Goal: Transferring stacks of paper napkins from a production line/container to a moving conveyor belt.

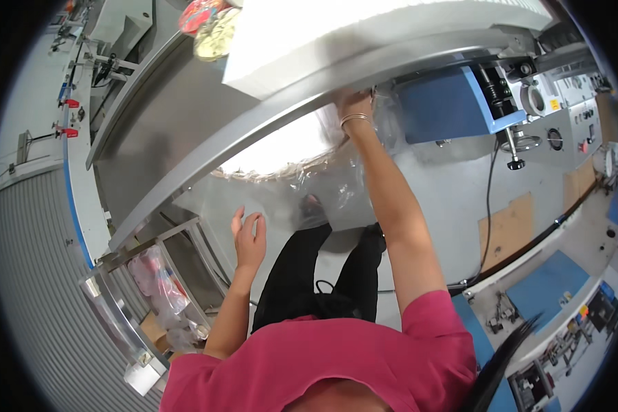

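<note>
I'm seeing a bright white mound in clear plastic slanting along the silver metal rail. The right hand is resting nearest, at its right end, grip untellable; the left hand is hanging empty, fingers apart.

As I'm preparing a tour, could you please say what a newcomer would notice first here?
Probably the glaring white mass edged with clear crinkled plastic, below the curved grey metal rim, with the bare right hand at the mass's right end. Next, perhaps the blue boxy machine housing at upper right.
</note>
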`<action>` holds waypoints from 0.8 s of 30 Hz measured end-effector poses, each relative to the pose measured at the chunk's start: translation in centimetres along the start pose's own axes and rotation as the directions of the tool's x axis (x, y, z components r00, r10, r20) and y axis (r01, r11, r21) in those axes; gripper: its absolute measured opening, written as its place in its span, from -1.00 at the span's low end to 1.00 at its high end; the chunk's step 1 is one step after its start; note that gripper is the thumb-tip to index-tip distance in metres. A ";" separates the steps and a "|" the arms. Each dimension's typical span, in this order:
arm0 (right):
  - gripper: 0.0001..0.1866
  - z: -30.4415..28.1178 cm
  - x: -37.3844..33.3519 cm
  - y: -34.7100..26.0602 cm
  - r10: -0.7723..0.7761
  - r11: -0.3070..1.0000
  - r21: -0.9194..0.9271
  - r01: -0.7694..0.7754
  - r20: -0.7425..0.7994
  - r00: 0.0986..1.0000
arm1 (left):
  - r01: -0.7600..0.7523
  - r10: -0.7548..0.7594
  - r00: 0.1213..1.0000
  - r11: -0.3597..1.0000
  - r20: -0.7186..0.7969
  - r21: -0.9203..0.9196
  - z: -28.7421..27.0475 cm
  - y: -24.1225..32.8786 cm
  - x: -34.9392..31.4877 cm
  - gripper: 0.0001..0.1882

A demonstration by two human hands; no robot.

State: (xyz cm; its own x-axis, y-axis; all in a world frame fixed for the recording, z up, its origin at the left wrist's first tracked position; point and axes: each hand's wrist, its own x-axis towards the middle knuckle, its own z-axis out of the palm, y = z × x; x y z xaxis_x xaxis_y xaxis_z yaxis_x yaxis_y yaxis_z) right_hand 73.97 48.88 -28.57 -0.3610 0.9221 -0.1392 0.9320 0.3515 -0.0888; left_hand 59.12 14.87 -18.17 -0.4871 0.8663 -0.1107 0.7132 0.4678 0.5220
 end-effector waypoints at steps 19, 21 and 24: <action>-0.45 0.6 -1.1 0.8 0.188 0.975 -0.136 -0.175 0.088 0.978 | -0.604 0.628 0.701 0.775 0.339 -0.187 7.5 2.2 14.4 -0.72; -0.47 -3.9 -1.8 -0.1 0.174 0.983 -0.095 -0.156 0.223 0.959 | -0.391 0.540 0.759 0.825 0.365 -0.408 6.8 1.5 14.6 -0.76; -0.56 -4.4 -1.3 -0.2 0.044 0.995 -0.097 -0.026 0.189 0.981 | -0.356 0.460 0.812 0.878 0.360 -0.320 5.7 0.8 14.2 -0.84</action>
State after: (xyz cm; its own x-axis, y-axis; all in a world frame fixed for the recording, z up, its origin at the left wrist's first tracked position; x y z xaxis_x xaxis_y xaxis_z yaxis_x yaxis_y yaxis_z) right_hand 74.39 48.35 -23.99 -0.3196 0.8894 -0.3269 0.9398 0.3415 0.0105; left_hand 55.62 28.55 -24.22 0.1142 0.9814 -0.1544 0.6383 0.0466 0.7683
